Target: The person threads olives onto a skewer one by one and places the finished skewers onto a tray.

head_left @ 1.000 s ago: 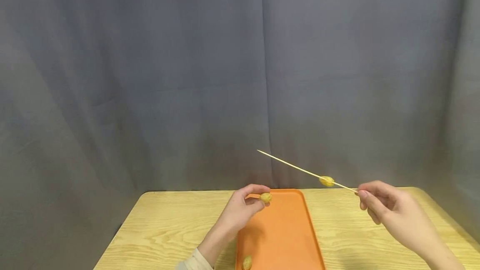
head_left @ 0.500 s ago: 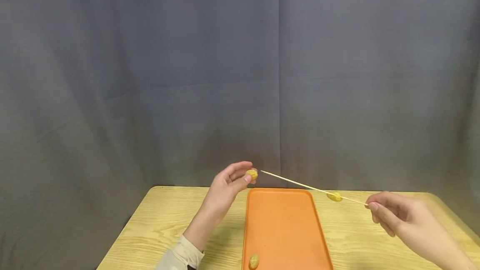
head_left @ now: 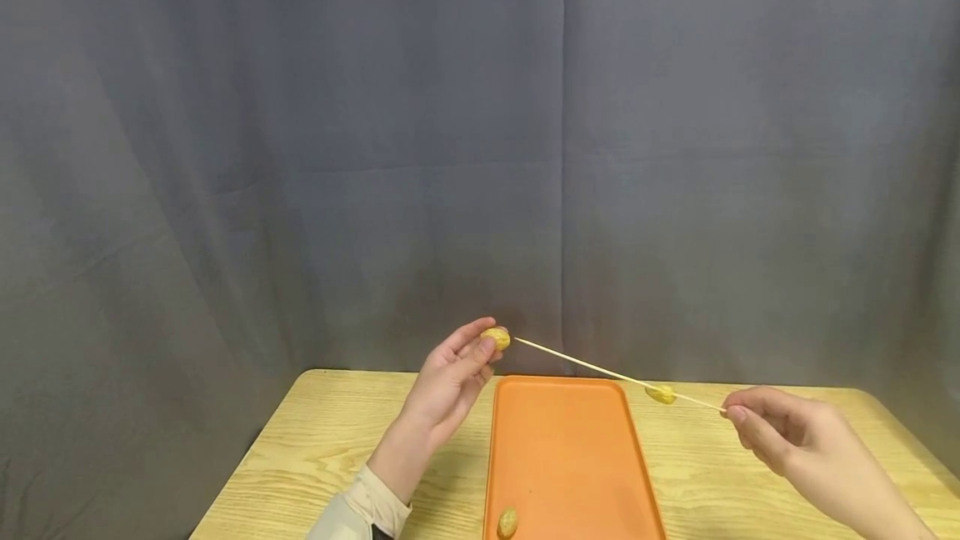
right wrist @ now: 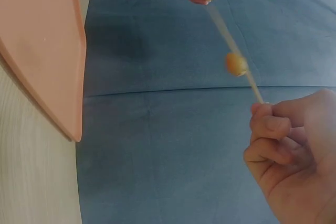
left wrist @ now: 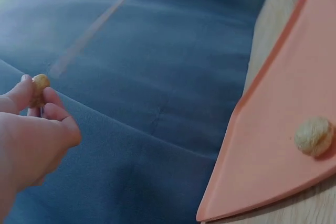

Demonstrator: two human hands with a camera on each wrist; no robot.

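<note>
Between thumb and fingers, my left hand (head_left: 447,382) pinches a small yellow, wrinkled oval lump (head_left: 496,338), raised above the table's far edge. A thin wooden skewer (head_left: 573,361) points at it, the sharp tip just to its right in the head view. My right hand (head_left: 802,444) pinches the skewer's other end. Partway along the skewer, nearer the right hand, sits a second yellow lump (head_left: 661,394), also seen as a blurred lump (right wrist: 235,64) in the right wrist view. A third lump (left wrist: 314,136) lies on the orange tray (head_left: 566,432), at its near left in the head view.
The tray lies lengthwise on a light wood-grain table (head_left: 337,448), below and between the hands. A grey curtain (head_left: 420,148) hangs behind the table's far edge and along both sides.
My left hand has lifted its lump from over the tray up to the skewer's tip. The skewer tip has come down level with it; the right hand has lowered slightly.
</note>
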